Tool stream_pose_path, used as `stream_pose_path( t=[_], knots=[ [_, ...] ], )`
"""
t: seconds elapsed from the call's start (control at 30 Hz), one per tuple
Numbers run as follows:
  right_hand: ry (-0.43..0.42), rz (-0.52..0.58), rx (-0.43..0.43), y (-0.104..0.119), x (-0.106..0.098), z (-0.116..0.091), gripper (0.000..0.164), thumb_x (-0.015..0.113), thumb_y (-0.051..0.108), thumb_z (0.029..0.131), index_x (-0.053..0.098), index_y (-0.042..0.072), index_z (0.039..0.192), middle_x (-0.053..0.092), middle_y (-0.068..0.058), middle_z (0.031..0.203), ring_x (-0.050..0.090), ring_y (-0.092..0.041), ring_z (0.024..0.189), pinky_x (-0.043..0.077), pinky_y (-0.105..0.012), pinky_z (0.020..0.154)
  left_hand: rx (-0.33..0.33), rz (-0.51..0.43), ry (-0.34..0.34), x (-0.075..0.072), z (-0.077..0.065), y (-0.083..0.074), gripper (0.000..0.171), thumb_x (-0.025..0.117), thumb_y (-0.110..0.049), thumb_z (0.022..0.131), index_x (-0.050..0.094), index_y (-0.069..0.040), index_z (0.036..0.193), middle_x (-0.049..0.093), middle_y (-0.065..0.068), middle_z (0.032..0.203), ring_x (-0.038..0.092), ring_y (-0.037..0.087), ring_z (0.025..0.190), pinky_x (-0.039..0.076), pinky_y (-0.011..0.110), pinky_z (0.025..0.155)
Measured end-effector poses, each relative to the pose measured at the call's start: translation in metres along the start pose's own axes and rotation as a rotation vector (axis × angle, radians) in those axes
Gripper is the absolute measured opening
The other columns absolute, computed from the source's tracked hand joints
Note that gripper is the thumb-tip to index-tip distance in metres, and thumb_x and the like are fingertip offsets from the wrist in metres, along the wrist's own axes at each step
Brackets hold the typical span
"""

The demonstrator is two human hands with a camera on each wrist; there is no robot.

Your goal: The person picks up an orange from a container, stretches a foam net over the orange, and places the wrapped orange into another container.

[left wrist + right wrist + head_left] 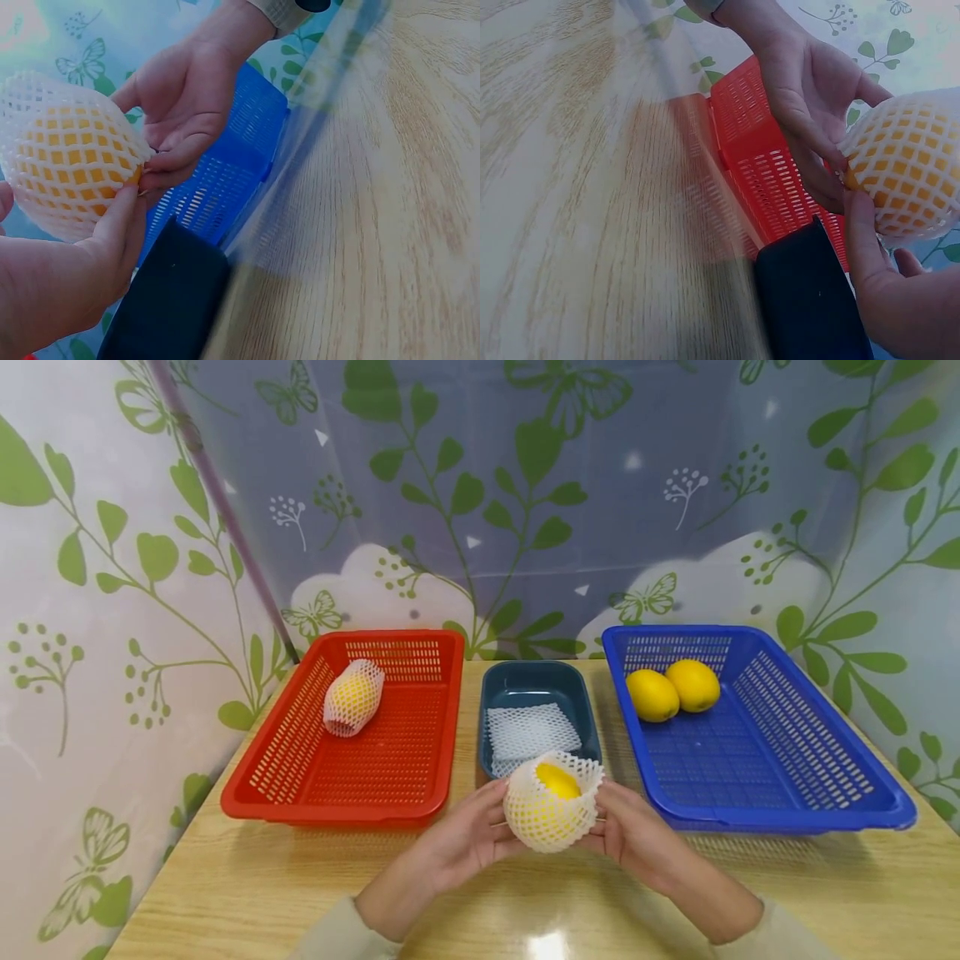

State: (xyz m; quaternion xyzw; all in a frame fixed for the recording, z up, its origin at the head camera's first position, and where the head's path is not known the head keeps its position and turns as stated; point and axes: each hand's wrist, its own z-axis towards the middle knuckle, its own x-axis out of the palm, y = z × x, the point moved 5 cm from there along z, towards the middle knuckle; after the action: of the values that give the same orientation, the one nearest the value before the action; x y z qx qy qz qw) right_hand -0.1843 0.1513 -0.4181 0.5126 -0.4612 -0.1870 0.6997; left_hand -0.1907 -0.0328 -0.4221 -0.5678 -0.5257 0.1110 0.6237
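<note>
Above the table, just in front of the dark green tray, a yellow lemon (558, 782) sits inside a white foam net (543, 827). Its top shows through the net's open upper end. From the left side, my left hand (470, 837) grips the netted fruit with curled fingers. My right hand (640, 839) holds it from the opposite side. Both wrist views show fingertips meeting at the underside of the netted lemon (75, 161), where some fingers are hidden. More flat white foam nets (531, 731) lie in the dark green tray (536, 675).
At left stands a red basket (375, 814) containing one netted yellow fruit (354, 697). A blue basket (780, 817) at right holds two bare lemons (692, 686). All the containers rest on a wooden table (262, 893), with a patterned curtain (480, 502) behind.
</note>
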Motion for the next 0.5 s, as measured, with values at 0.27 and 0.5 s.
stream_pose_path(
  t=[0.27,0.5],
  knots=[
    [-0.008,0.005,-0.003,-0.0023,-0.0004,0.0007,0.028,0.032,0.017,0.107,0.059,0.018,0.115,0.069,0.002,0.104,0.067,-0.014,0.095,0.055,-0.032,0.086,0.001,0.005,0.001,-0.0012,-0.0003,0.0009,0.061,0.049,-0.036,0.101,0.028,-0.003,0.149,0.049,0.021,0.137,0.057,0.029,0.114,0.044,0.046,0.102],
    [0.011,0.004,0.036,-0.001,0.0006,-0.0011,0.032,0.028,0.033,0.108,0.054,0.02,0.121,0.069,-0.004,0.111,0.066,-0.019,0.103,0.054,-0.033,0.089,0.003,0.017,-0.001,-0.0025,0.0006,0.0024,0.051,0.046,-0.025,0.104,0.029,-0.002,0.146,0.048,0.015,0.133,0.057,0.025,0.113,0.045,0.044,0.102]
  ],
)
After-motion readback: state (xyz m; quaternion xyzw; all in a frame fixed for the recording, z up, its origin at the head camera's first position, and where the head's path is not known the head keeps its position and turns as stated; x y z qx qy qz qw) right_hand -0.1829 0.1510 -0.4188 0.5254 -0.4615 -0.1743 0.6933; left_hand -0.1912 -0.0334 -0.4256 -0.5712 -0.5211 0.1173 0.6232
